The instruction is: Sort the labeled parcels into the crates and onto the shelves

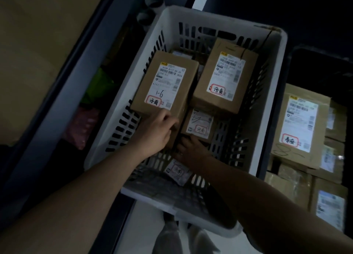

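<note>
The 1-6 parcel [168,81] is a brown cardboard box. Its white shipping label carries barcodes, a handwritten "1-6" and a red-ringed stamp. It lies in the left half of the white slotted crate [191,14], just beside a second labeled box [225,76]. Its long axis runs away from the person, the far end angled slightly right. The left grip [157,133] clasps its near end. The right grip [191,151] sits low at a small parcel's [199,124] near edge; in the dim light, whether it grasps anything cannot be told.
</note>
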Demonstrator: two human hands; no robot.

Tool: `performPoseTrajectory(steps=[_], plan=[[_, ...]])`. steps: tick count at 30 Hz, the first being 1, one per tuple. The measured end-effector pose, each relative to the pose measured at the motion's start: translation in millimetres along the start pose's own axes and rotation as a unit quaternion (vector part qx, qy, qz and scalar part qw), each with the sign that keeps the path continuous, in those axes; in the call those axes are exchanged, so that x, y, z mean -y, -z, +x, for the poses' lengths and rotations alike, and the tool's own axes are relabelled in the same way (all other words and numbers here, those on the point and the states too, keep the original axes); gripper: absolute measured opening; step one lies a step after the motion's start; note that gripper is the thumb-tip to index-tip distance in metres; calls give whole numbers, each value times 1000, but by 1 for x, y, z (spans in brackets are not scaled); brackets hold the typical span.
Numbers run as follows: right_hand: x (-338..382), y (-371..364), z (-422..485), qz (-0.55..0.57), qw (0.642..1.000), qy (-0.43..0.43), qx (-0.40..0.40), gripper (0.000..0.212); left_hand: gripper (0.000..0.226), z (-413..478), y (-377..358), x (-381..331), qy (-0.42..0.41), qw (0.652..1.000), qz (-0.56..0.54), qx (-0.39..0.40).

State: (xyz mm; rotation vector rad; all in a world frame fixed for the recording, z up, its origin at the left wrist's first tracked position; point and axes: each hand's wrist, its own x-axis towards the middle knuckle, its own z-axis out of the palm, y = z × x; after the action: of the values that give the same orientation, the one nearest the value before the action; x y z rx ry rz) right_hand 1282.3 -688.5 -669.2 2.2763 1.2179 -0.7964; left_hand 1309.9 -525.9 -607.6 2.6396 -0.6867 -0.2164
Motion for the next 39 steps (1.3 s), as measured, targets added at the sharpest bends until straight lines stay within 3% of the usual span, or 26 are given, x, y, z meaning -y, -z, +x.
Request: performPoseTrajectory(steps=[7,9,14,17,18,20,25,29,31,34,39], plan=[[-24,48,-33,92,996,-14,-7,64,27,-2,18,-13,63,996,-42,42],[-35,54,-39,124,992,-15,23,64,28,-1,27,-16,98,991,-48,75],[-39,26,-37,173,981,-25,79,68,28,-3,30,-17,117,984,-33,128],[-23,6,-22,255,960,-75,87,78,24,-4,16,-18,138,979,-36,146],[-18,2,-17,319,937,-114,85,83,23,-5,10,-18,151,974,-35,162],[-11,-1,-11,463,856,-217,74,86,23,-8,-7,-16,190,956,-55,218],[5,-24,1,724,533,-438,-16,69,18,-3,-49,-13,290,878,-148,351],[8,-41,22,814,352,-462,-9,64,23,8,-77,-7,322,835,-159,417],[11,-43,32,845,302,-441,13,54,30,12,-87,-4,329,818,-163,443],[20,-46,41,860,277,-429,14,43,35,13,-93,-6,336,805,-179,454],[30,-50,26,879,192,-435,-41,49,30,19,-75,-24,337,815,-210,422]])
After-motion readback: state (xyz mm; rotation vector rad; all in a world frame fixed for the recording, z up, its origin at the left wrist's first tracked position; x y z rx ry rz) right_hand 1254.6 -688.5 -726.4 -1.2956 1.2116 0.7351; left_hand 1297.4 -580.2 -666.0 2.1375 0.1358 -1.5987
